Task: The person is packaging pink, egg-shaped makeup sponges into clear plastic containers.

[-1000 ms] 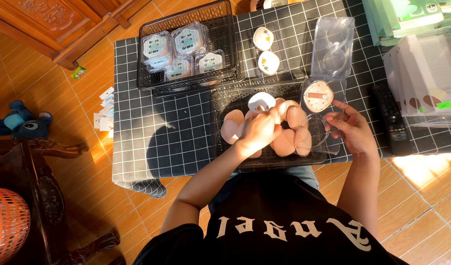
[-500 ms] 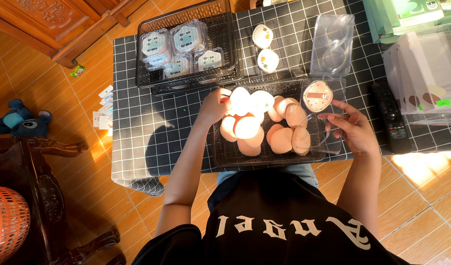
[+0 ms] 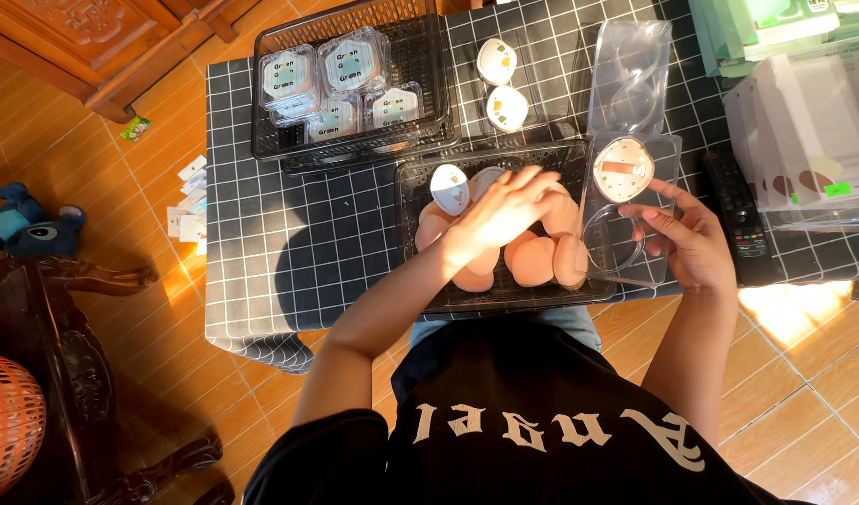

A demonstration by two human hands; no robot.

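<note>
A black tray [image 3: 420,271] on the checked tablecloth holds several peach teardrop-shaped sponges [image 3: 532,257] and one white oval piece [image 3: 448,187]. My left hand [image 3: 504,210] reaches into the tray with its fingers lying on the sponges; whether it grips one is hidden. My right hand [image 3: 691,243] holds an open clear plastic clamshell case [image 3: 626,234] at the tray's right edge. A round peach sponge [image 3: 624,170] sits in the case's middle cup, and the lid [image 3: 631,75] lies folded back on the table.
A black mesh basket [image 3: 420,56] with several packed clear cases stands behind the tray. Two white oval pieces [image 3: 500,84] lie beside it. At the right are a remote control [image 3: 734,201] and white boxes [image 3: 804,140]. A blue plush toy [image 3: 36,229] lies on the floor.
My left hand swung from the tray's middle to its far left corner, then back right over the sponges. The right hand and the clear case stayed put.
</note>
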